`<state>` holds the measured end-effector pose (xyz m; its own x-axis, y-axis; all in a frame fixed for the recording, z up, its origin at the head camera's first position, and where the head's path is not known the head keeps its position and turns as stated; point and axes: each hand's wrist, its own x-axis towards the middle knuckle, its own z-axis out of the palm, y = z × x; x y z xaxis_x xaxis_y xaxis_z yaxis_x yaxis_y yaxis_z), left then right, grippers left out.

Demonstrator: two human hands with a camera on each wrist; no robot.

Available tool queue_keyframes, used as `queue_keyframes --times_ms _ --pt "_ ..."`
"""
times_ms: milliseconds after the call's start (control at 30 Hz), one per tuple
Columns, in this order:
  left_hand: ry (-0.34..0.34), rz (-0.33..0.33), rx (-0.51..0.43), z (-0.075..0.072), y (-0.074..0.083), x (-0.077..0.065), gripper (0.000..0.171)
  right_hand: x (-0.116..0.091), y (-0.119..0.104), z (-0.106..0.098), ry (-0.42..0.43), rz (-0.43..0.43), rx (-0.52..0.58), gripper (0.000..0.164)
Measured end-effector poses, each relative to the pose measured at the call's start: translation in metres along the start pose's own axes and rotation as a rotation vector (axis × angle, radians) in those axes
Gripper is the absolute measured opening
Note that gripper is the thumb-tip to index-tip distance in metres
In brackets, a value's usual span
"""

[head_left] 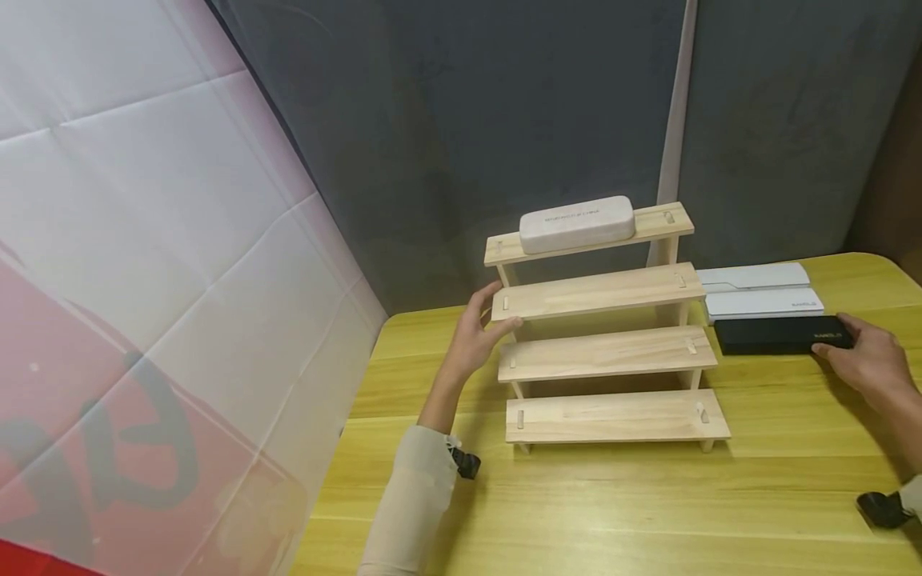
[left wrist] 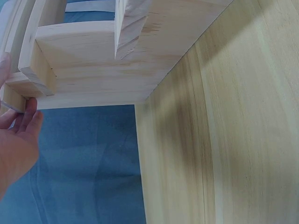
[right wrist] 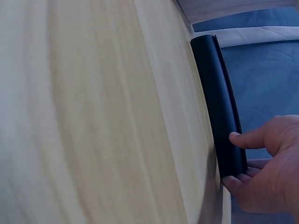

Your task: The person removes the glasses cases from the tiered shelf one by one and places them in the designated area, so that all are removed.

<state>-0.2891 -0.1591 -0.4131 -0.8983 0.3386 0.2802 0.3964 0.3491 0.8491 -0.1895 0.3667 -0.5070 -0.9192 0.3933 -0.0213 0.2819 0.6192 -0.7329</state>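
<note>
A four-step wooden display rack (head_left: 605,352) stands on the table. On its top step lies a white oblong case (head_left: 576,225) with small lettering. My left hand (head_left: 475,334) grips the left end of the second step from the top, thumb at the front edge and fingers behind; the left wrist view shows the fingertips at the wood (left wrist: 28,88). To the right of the rack, my right hand (head_left: 867,352) pinches the right end of a long black case (head_left: 781,334). In the right wrist view the thumb lies on one face of the black case (right wrist: 218,107), with fingers under its end.
Behind the black case are white oblong cases (head_left: 763,301), partly hidden by the rack. A grey fabric partition (head_left: 446,160) rises behind the yellow wood-grain table (head_left: 612,512). At the left stands a white and pink printed panel (head_left: 216,240), close to the table's left edge.
</note>
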Motion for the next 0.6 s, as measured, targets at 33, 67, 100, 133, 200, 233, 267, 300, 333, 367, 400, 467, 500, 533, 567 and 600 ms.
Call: queue_keyframes --times_ms 33,67,100,133,200,233,267,300,333,367,400,467,500,533,567,600 --pt "0.0 0.001 0.0 0.0001 -0.0003 0.0 0.078 -0.0003 -0.001 0.0002 0.002 0.008 0.001 0.07" --pt "0.001 0.001 -0.001 0.0002 -0.0006 0.0 0.078 -0.0006 -0.0017 0.0006 0.003 0.013 0.002 0.07" --pt "0.002 0.003 -0.002 0.0003 -0.0009 0.0001 0.078 -0.0007 -0.0024 0.0007 0.004 0.018 0.002 0.07" --pt "0.003 0.004 -0.003 0.0004 -0.0011 0.0002 0.078 -0.001 -0.003 0.0007 0.004 0.022 0.002 0.069" --pt "0.003 0.005 -0.006 0.0006 -0.0013 0.0004 0.078 -0.0016 -0.0036 0.0006 0.006 0.023 0.003 0.069" --pt "0.004 0.005 -0.008 0.0006 -0.0014 0.0005 0.078 -0.0017 -0.0035 0.0005 0.008 0.021 0.002 0.07" --pt "0.004 0.005 -0.009 0.0006 -0.0013 0.0004 0.078 -0.0018 -0.0034 0.0004 0.01 0.018 0.002 0.07" --pt "0.004 0.005 -0.009 0.0006 -0.001 0.0004 0.078 -0.0017 -0.003 0.0002 0.012 0.016 0.002 0.07" --pt "0.003 0.004 -0.008 0.0006 -0.0008 0.0004 0.078 -0.0016 -0.0026 0.0002 0.013 0.015 0.002 0.07" --pt "0.002 0.004 -0.008 0.0006 -0.0006 0.0003 0.078 -0.0014 -0.0021 0.0003 0.013 0.014 0.0 0.07" --pt "0.001 0.002 -0.007 0.0005 -0.0004 0.0003 0.078 -0.0011 -0.0015 0.0004 0.013 0.014 -0.002 0.07" --pt "0.0 0.003 -0.007 0.0004 0.0001 0.0001 0.078 -0.0004 -0.0007 0.0007 0.011 0.012 -0.005 0.071" --pt "0.001 0.004 -0.008 0.0005 0.0001 0.0001 0.078 -0.0004 -0.0005 0.001 0.009 0.009 -0.002 0.071" --pt "0.001 0.006 -0.009 0.0006 0.0 0.0001 0.078 -0.0002 -0.0006 0.0009 0.009 0.004 -0.004 0.071" --pt "0.001 0.007 -0.009 0.0007 0.0001 0.0001 0.078 0.0002 -0.0006 0.0009 0.009 -0.003 -0.007 0.071" --pt "0.002 0.008 -0.01 0.0007 0.0 0.0002 0.078 0.0004 -0.001 0.0007 0.011 -0.009 -0.01 0.07"
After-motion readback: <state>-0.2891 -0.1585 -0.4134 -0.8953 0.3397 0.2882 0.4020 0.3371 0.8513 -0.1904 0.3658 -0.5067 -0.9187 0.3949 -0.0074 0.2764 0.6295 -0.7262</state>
